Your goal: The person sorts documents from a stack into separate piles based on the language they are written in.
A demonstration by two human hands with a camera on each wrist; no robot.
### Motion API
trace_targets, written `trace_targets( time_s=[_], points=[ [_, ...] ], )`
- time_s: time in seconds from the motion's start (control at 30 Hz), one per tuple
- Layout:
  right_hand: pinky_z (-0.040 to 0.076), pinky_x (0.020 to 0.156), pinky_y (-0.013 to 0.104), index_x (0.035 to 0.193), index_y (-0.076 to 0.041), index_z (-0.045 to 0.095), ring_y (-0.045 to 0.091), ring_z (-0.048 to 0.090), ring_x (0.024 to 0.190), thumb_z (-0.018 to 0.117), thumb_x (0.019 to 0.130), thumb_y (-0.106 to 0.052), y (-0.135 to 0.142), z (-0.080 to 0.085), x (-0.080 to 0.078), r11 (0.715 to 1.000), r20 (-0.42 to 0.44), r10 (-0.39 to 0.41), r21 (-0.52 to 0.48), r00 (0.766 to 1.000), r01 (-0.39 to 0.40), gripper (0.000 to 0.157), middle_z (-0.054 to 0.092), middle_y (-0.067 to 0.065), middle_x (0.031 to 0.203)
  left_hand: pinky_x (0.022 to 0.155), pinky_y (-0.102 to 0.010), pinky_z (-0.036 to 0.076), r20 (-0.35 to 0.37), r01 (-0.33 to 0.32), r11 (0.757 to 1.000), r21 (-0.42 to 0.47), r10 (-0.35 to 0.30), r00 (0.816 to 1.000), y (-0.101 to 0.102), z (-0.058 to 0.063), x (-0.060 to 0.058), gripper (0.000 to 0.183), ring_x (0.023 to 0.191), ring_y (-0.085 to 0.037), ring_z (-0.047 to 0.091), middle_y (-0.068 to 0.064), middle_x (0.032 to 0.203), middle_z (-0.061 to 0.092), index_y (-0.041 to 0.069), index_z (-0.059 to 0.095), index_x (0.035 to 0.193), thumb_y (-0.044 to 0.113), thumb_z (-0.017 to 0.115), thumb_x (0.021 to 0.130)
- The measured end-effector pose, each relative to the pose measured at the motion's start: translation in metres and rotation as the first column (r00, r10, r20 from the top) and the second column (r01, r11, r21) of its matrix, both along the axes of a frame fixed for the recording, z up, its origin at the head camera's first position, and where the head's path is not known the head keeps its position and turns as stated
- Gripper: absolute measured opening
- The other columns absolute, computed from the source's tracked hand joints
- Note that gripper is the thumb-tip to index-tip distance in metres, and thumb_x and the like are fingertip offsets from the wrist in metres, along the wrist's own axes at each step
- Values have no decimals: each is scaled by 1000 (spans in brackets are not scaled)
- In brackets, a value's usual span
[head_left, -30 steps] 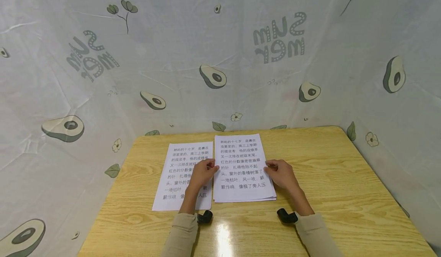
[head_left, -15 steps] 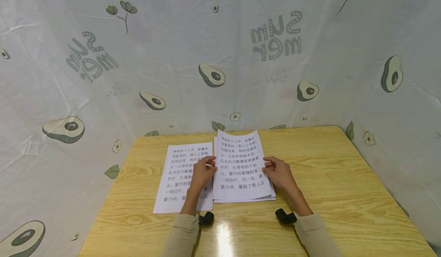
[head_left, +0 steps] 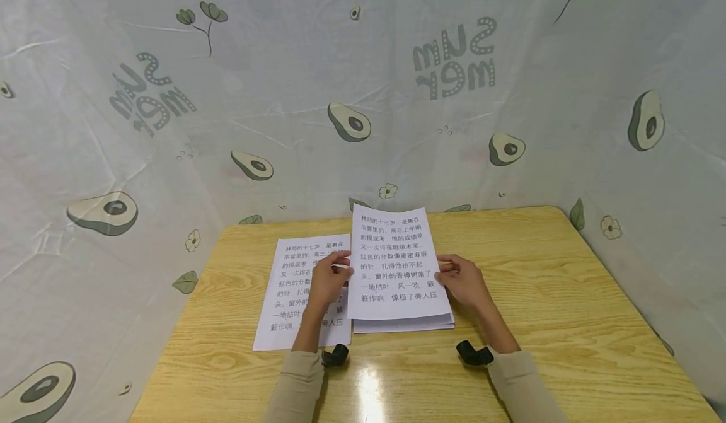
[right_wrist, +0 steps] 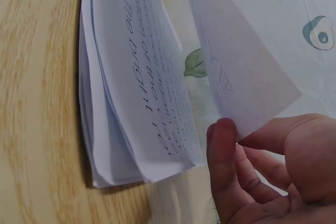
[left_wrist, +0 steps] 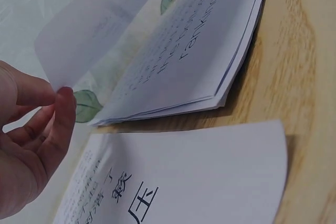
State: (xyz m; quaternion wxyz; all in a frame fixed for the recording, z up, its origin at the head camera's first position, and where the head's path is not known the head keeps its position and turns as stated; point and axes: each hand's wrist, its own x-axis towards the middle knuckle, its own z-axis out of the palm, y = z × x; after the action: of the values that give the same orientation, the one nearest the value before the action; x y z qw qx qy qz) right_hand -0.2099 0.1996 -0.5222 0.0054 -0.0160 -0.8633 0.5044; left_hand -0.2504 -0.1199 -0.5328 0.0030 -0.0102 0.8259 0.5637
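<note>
A printed sheet of paper (head_left: 394, 265) with large Chinese characters is held above a paper stack (head_left: 405, 326). My left hand (head_left: 329, 279) pinches its left edge between thumb and fingers, and my right hand (head_left: 464, 281) pinches the right edge. Both wrist views show a gap between the raised sheet and the stack. English text is printed on the top page of the stack (left_wrist: 173, 72), whose page edges are slightly uneven. Left of the stack lies another Chinese-printed sheet (head_left: 272, 316), partly covered by my left hand and forearm.
Everything lies on a wood-grain table (head_left: 527, 284). Behind it hangs a pale curtain (head_left: 397, 158) with avocado and leaf prints, which also runs along both sides. A black curved piece sits at each wrist, the left piece (head_left: 336, 355) and the right piece (head_left: 475, 353).
Both hands have lifted the top Chinese-printed sheet off the stack. It first bowed at its far edge, then rose higher, showing more of the stack's near edge.
</note>
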Motion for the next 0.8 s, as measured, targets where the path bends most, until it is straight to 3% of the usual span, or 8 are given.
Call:
trace_targets(
  time_s=[0.37, 0.8],
  points=[
    [62, 81, 32, 143, 4, 63, 38, 74, 110, 70, 100, -7, -6, 3, 1, 999, 43, 0, -37, 999, 2, 45, 70, 27, 122, 71, -30, 65, -7, -1, 1000, 10, 1, 1000, -9, 2, 3, 41, 89, -18, 71, -9, 116, 74, 13, 74, 135, 3, 74, 96],
    [65, 74, 32, 139, 1, 66, 23, 76, 92, 72, 97, -3, -51, -7, -5, 990, 104, 25, -138, 994, -11, 43, 73, 21, 113, 68, -27, 63, -24, -48, 995, -86, 46, 999, -55, 4, 10, 41, 88, -19, 68, -14, 118, 74, 10, 73, 136, 0, 71, 96]
  ],
)
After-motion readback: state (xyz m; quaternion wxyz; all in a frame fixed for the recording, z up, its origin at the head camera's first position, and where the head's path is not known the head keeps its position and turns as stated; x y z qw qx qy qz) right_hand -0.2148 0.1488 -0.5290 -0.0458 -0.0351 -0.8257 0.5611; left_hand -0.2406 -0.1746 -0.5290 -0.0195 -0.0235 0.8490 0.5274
